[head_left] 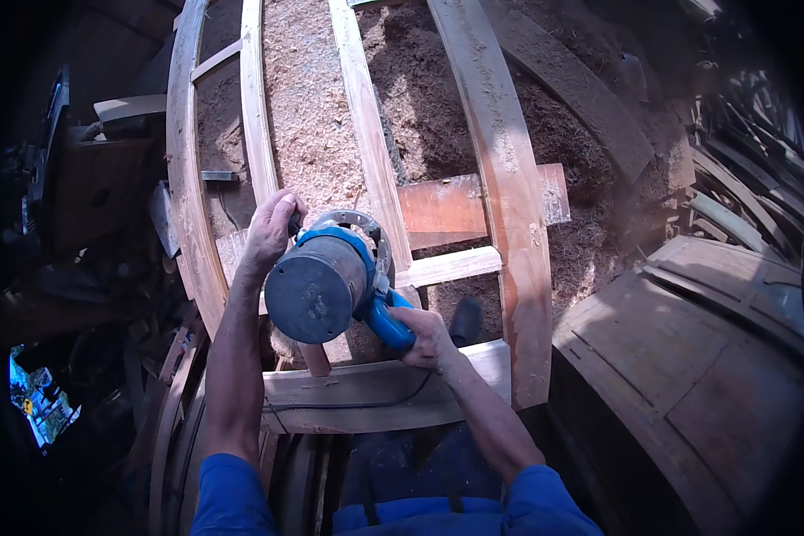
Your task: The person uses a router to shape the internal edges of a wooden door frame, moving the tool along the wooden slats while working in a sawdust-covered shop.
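Both of my hands are on a blue and dark grey wood router (317, 290), whose round motor end faces up toward me. Fingers of my left hand (272, 228) wrap a dark knob on its far left side. My right hand (427, 338) is closed around the blue handle at its near right. Beneath the router lies a wooden frame (509, 179) of long rails and short crosspieces; the router's base rests over its inner rails, and the bit is hidden. A dark cord (357, 406) runs across the frame's near curved rail.
Wood shavings (317, 116) cover the ground under the frame. A reddish board (442, 213) lies beneath the rails. Panelled wooden doors (679, 339) lean at the right, with stacked timber strips (741, 205) behind. A dark shoe (466, 320) shows between the rails. Scrap wood crowds the left.
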The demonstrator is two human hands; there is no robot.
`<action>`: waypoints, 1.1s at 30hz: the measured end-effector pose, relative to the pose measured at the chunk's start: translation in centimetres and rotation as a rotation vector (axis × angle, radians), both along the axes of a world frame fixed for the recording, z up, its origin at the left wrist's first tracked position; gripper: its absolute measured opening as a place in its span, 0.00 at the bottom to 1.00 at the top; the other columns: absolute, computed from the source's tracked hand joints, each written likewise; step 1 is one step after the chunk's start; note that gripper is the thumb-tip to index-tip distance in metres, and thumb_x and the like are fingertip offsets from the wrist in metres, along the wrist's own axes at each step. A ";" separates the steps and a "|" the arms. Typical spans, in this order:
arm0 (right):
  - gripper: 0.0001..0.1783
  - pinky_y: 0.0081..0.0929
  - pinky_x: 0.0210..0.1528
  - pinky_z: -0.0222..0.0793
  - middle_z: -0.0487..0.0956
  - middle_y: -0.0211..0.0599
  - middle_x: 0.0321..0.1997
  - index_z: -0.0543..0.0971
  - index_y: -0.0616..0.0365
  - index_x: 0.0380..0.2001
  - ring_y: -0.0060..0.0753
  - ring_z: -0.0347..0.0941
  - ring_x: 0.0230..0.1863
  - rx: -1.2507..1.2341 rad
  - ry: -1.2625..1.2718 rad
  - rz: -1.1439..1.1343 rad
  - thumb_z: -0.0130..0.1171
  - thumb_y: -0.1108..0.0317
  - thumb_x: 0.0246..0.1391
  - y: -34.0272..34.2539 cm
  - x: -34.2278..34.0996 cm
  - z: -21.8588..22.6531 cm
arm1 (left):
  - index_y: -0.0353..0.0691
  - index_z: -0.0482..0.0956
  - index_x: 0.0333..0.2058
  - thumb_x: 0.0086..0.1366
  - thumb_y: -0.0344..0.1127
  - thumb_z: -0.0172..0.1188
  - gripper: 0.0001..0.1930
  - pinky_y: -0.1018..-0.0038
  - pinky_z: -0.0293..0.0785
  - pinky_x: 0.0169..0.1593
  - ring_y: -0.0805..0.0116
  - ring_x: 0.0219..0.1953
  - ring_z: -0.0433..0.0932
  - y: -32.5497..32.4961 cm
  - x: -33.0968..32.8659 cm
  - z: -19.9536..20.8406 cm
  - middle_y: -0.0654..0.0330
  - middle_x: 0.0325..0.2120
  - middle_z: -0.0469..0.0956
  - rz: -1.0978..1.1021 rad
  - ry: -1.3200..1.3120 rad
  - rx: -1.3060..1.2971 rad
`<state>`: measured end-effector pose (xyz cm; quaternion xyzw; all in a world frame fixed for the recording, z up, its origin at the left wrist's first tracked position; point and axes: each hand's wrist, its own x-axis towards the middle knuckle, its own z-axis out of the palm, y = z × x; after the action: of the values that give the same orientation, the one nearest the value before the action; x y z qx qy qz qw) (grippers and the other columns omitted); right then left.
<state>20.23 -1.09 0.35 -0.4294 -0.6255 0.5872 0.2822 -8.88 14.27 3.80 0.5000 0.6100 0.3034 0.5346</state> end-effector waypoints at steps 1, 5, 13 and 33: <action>0.32 0.38 0.42 0.75 0.80 0.43 0.39 0.76 0.49 0.48 0.49 0.79 0.40 -0.006 -0.012 -0.001 0.64 0.72 0.31 -0.2 -0.1 -0.1 | 0.38 0.74 0.29 0.74 0.44 0.43 0.19 0.79 0.63 0.30 0.79 0.24 0.65 -0.2 0.1 -0.4 0.68 0.21 0.68 0.003 0.013 -0.002; 0.37 0.39 0.42 0.75 0.80 0.44 0.39 0.75 0.49 0.50 0.52 0.79 0.40 -0.088 0.004 -0.002 0.63 0.73 0.26 -0.4 0.4 -0.4 | 0.39 0.75 0.29 0.74 0.44 0.43 0.19 0.79 0.63 0.30 0.79 0.24 0.65 -0.7 0.7 -1.6 0.68 0.21 0.69 0.030 -0.056 -0.071; 0.34 0.39 0.40 0.74 0.79 0.44 0.36 0.75 0.50 0.47 0.52 0.78 0.38 -0.067 -0.065 0.003 0.64 0.72 0.26 0.0 0.8 -0.8 | 0.39 0.74 0.29 0.73 0.43 0.42 0.18 0.78 0.62 0.30 0.78 0.24 0.64 -0.3 1.3 -2.9 0.68 0.21 0.68 0.020 0.017 -0.070; 0.37 0.37 0.43 0.73 0.79 0.45 0.38 0.76 0.52 0.48 0.50 0.78 0.40 0.000 -0.092 -0.057 0.67 0.71 0.24 -2.9 3.6 -1.8 | 0.39 0.73 0.28 0.73 0.44 0.41 0.19 0.77 0.61 0.30 0.77 0.24 0.65 -0.5 4.8 -3.4 0.66 0.21 0.70 -0.112 0.025 -0.015</action>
<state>23.79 -3.98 -1.48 -0.4735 -0.6254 0.5585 0.2696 -4.12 13.78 0.38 0.5333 0.5898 0.2621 0.5469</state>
